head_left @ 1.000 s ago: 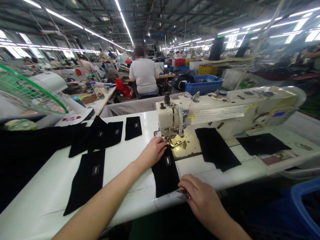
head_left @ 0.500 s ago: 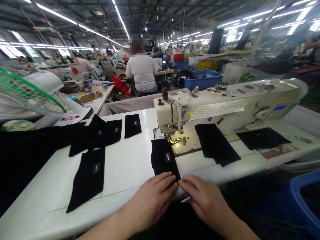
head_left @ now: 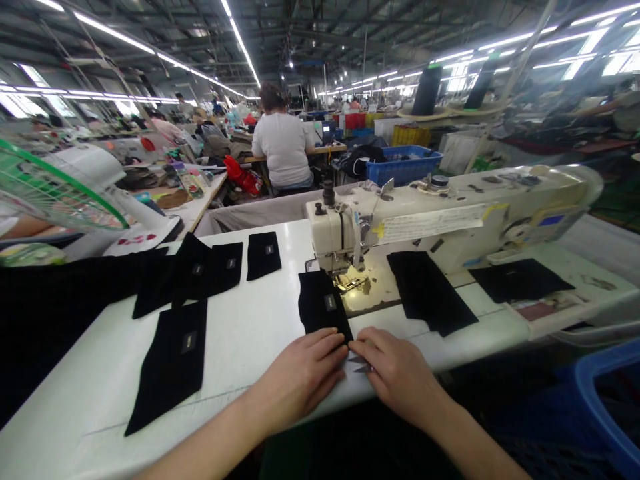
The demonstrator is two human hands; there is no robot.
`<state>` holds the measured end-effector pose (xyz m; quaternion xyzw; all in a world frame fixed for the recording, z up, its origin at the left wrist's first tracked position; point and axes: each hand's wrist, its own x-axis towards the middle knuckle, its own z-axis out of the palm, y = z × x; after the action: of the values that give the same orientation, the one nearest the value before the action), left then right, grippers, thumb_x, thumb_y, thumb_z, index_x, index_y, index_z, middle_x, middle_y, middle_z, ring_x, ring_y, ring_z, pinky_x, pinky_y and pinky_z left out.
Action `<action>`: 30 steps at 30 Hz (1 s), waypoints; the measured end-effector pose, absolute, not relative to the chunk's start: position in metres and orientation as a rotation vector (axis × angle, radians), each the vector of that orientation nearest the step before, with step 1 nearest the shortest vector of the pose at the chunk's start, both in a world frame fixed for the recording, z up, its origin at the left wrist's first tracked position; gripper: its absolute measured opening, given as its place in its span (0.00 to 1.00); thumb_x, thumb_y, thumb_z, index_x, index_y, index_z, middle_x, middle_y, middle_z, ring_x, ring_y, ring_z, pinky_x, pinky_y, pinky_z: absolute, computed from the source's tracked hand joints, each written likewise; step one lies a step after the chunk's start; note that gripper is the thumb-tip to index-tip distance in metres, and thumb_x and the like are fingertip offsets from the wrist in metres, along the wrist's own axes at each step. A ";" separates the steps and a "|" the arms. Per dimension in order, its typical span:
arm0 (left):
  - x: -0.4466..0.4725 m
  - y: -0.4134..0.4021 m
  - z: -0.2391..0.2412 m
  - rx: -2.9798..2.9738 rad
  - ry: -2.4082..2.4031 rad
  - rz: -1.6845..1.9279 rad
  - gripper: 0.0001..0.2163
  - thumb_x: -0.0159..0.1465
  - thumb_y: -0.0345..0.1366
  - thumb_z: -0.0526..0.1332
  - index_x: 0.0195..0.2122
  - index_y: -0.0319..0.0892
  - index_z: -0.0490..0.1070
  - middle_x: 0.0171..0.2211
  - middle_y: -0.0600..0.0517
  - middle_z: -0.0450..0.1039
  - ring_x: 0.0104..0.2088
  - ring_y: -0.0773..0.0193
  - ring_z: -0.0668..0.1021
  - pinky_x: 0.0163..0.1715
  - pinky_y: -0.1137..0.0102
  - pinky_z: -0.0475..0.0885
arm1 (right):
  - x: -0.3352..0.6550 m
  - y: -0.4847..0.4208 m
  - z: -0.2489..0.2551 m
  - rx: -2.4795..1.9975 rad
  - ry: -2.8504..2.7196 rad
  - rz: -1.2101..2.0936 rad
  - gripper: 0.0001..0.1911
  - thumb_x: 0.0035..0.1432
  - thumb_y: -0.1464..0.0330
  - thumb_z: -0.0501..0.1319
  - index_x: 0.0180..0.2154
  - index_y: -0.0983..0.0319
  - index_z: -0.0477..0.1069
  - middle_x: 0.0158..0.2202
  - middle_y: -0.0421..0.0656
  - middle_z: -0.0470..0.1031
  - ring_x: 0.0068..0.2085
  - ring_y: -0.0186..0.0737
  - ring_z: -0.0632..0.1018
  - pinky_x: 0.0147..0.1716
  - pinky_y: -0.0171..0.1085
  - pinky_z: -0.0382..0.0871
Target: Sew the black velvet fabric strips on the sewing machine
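A black fabric piece (head_left: 320, 307) with a small grey label lies on the white table (head_left: 250, 333), just left of the needle area of the cream sewing machine (head_left: 450, 213). My left hand (head_left: 300, 377) rests flat on the near end of this piece, fingers stretched out. My right hand (head_left: 397, 373) lies beside it at the fabric's near right corner, fingertips touching the left hand's. A small metal tool (head_left: 362, 364) pokes out from under the right fingers; its shape is mostly hidden.
Several more labelled black pieces (head_left: 173, 357) lie to the left, and two (head_left: 427, 290) lie by the machine. A green-rimmed fan (head_left: 60, 193) stands far left and a blue bin (head_left: 607, 400) at lower right. A person in a white shirt (head_left: 283, 150) sits at the table ahead.
My left hand came back from the presser foot to the fabric's near end. The black piece slid out from under the foot toward the left. My right hand stayed at the near corner.
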<state>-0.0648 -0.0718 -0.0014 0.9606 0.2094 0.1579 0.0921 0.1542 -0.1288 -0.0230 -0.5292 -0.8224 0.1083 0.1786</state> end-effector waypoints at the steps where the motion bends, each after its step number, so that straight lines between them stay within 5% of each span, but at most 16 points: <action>1: -0.065 -0.069 -0.001 2.847 0.630 0.462 0.14 0.70 0.35 0.56 0.54 0.40 0.72 0.53 0.42 0.75 0.56 0.51 0.76 0.54 0.56 0.77 | 0.154 -0.125 -0.023 -1.506 -2.331 0.307 0.23 0.53 0.81 0.56 0.49 0.60 0.71 0.45 0.45 0.73 0.45 0.43 0.74 0.40 0.38 0.70; 30: -0.061 0.021 -0.008 2.820 0.683 0.520 0.12 0.69 0.34 0.56 0.49 0.40 0.76 0.52 0.42 0.75 0.52 0.54 0.77 0.53 0.58 0.76 | 0.144 -0.058 -0.011 -1.681 -2.301 0.181 0.13 0.66 0.73 0.57 0.50 0.59 0.74 0.47 0.45 0.74 0.43 0.40 0.77 0.38 0.35 0.69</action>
<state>-0.0615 0.0210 -0.0077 0.9522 0.2307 0.1755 0.0966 0.1442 -0.0581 -0.0111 -0.5826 -0.7977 0.0628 0.1426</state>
